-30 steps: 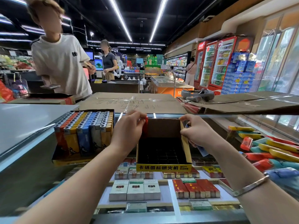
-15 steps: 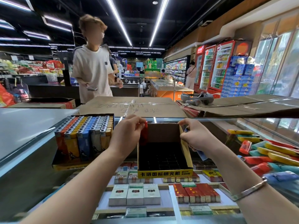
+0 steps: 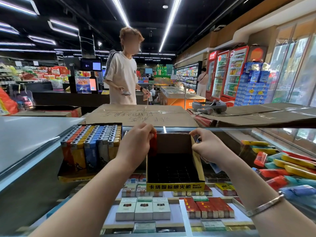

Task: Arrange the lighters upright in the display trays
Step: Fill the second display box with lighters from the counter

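Note:
An empty display tray (image 3: 176,186) with a yellow front and a black grid inside stands on the glass counter. My left hand (image 3: 136,144) grips a red lighter (image 3: 153,145), held upright at the tray's back left corner. My right hand (image 3: 207,146) pinches the top of the tray's right wall near the back corner. A blue lighter (image 3: 215,167) pokes out beneath that hand. To the left stands a full tray (image 3: 92,147) with several lighters upright in rows. Several loose lighters (image 3: 290,168) in red, yellow, teal and blue lie in a heap at the right.
Cigarette packs (image 3: 143,208) lie under the counter glass (image 3: 239,134). Flat cardboard sheets (image 3: 142,115) cover the counter's far side. A person in a white shirt (image 3: 122,74) stands beyond it. Drink fridges (image 3: 229,72) line the right wall.
The person in the white shirt has walked from the far left towards the middle. My hands have stayed at the empty tray's back corners, with the red lighter still in my left hand.

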The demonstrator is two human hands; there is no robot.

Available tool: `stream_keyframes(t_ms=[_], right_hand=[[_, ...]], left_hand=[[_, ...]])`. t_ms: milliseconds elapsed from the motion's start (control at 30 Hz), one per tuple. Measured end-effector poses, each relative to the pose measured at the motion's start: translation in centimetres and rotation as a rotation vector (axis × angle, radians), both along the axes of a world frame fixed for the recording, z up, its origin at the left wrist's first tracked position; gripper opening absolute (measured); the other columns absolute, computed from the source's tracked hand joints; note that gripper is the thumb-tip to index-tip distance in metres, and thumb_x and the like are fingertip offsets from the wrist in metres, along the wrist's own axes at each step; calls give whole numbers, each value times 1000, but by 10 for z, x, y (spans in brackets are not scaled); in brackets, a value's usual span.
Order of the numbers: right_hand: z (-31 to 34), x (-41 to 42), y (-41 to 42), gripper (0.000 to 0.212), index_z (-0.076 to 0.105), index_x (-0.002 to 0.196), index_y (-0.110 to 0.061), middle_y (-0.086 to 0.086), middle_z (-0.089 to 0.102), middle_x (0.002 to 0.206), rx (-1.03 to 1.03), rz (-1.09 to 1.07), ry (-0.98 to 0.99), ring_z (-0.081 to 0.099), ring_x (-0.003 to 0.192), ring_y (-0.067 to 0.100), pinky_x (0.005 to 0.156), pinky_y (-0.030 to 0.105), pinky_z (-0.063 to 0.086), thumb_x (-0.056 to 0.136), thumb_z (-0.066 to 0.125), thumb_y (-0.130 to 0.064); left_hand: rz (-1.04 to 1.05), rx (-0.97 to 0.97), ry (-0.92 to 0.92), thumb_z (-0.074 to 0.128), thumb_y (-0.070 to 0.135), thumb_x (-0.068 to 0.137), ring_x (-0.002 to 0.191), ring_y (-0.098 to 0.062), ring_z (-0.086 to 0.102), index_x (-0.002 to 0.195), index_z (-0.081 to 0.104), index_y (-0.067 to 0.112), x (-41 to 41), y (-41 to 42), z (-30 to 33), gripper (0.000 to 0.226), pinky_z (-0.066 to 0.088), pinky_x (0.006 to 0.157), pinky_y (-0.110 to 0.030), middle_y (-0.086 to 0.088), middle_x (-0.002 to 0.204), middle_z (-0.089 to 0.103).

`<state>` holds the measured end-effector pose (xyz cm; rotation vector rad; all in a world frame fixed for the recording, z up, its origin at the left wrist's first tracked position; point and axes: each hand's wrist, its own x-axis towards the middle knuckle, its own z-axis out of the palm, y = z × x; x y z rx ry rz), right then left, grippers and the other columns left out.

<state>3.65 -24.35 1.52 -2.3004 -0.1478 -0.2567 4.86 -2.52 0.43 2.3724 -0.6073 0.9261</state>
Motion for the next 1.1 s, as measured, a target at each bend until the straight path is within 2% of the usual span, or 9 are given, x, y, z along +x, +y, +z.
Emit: stream_keyframes(t_ms=[200, 300, 433, 633, 733, 867, 933, 1000, 1100], right_hand=[[-1, 1, -1, 41, 48, 122, -16, -1, 52, 94, 4, 1, 1, 49, 60, 11, 40, 15, 37, 85, 55, -1], [-1, 3, 0, 40, 49, 121, -17, 3, 54, 96, 3, -5, -1, 50, 60, 13, 41, 18, 38, 85, 54, -1], [-1, 2, -1, 39, 48, 120, -18, 6, 55, 93, 27, 4, 13, 51, 56, 14, 38, 16, 38, 85, 54, -1], [-2, 3, -1, 42, 48, 122, -18, 4, 54, 106, -5, -5, -6, 52, 66, 14, 43, 17, 39, 84, 54, -2], [-2, 2, -1, 42, 48, 123, -18, 5, 53, 109, 1, -2, -8, 49, 62, 12, 39, 13, 37, 85, 53, -1], [-1, 1, -1, 41, 47, 123, -19, 6, 54, 108, -4, -2, -4, 49, 61, 12, 41, 15, 38, 85, 55, -3], [-2, 1, -1, 36, 48, 119, -19, 5, 55, 101, 9, 14, 3, 49, 58, 12, 41, 16, 38, 87, 58, -7], [-1, 1, -1, 23, 51, 109, -19, 3, 55, 85, 81, 6, -38, 49, 52, 12, 38, 16, 38, 88, 61, -15], [8, -1, 0, 15, 55, 94, -13, 4, 54, 63, 378, -17, -98, 50, 44, 12, 39, 22, 42, 90, 59, -26]], left_hand=[[9, 19, -24, 47, 14, 95, 82, -17, 59, 100, 61, 12, -2, -1, -3, 14, 52, 70, -34, 1, 101, 62], [3, 4, 0, 48, 13, 94, 79, -15, 57, 98, 62, 13, -1, 0, -1, 14, 49, 67, -30, 2, 99, 62], [0, -28, 49, 49, 12, 94, 82, -15, 58, 100, 62, 15, 0, 0, 1, 15, 51, 71, -35, 2, 98, 63], [-34, 12, 47, 52, 11, 93, 85, -12, 59, 102, 66, 15, -1, 1, 0, 17, 52, 74, -32, 4, 102, 63], [24, 76, 31, 50, 17, 94, 86, -13, 58, 106, 67, 14, -1, 0, 0, 21, 53, 72, -30, 5, 114, 55], [9, 36, 107, 47, 17, 95, 79, -10, 58, 117, 64, 16, 0, 1, -2, 27, 54, 74, -31, 6, 109, 62], [-6, 12, 127, 48, 17, 95, 79, -5, 56, 120, 62, 17, 0, 2, -3, 28, 53, 75, -26, 6, 112, 63], [-23, -16, 141, 51, 17, 94, 78, -1, 53, 122, 60, 18, 1, 4, -4, 30, 48, 74, -18, 8, 113, 62], [-64, -64, 195, 54, 20, 92, 87, -2, 55, 128, 54, 20, 0, 5, -7, 36, 49, 77, -18, 8, 115, 60]])
